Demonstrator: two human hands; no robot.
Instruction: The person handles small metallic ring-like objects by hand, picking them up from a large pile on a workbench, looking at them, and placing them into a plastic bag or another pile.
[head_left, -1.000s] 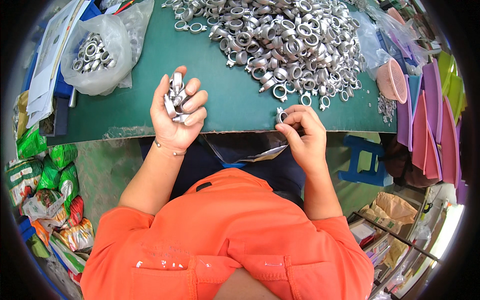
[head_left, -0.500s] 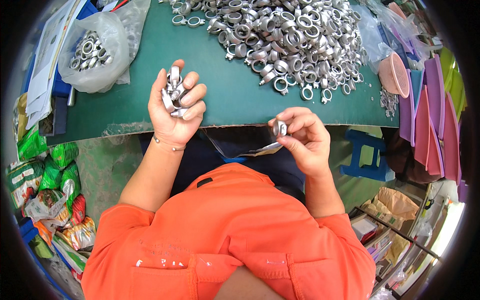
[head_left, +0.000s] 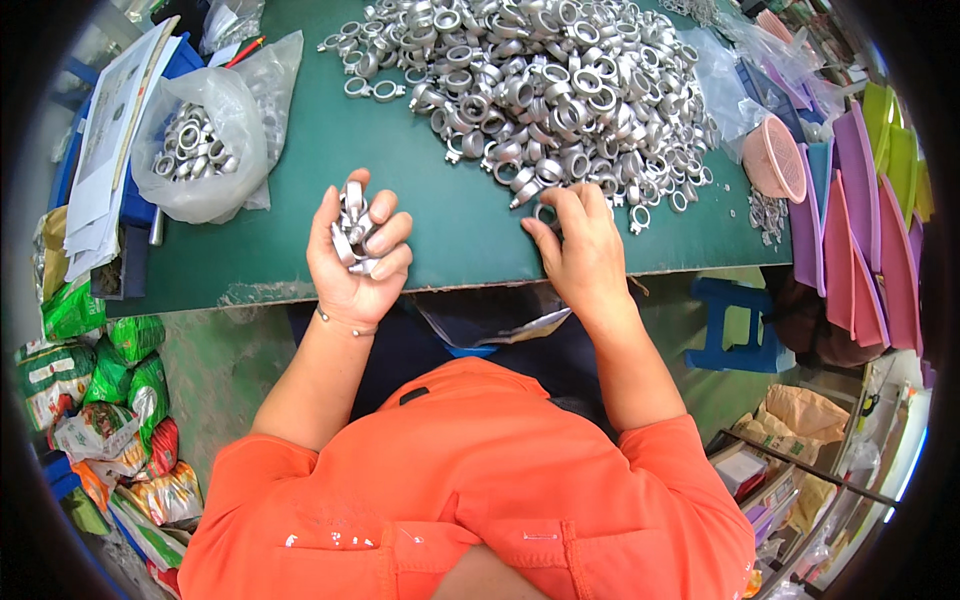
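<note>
The left hand [head_left: 348, 262] clasps several metal rings [head_left: 350, 228]. Over the table [head_left: 240, 245], the right hand [head_left: 583, 245] brackets a single ring [head_left: 546, 213]; whether it grips, I cannot tell.

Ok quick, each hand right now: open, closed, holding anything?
Left hand: closed, holding several metal rings.
Right hand: at a single ring; whether its grip is closed can't be told.

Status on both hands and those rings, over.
Left hand cupped, holding several metal rings. Right hand at a single ring, firmness of grip unclear. Ring pile just beyond right hand.
</note>
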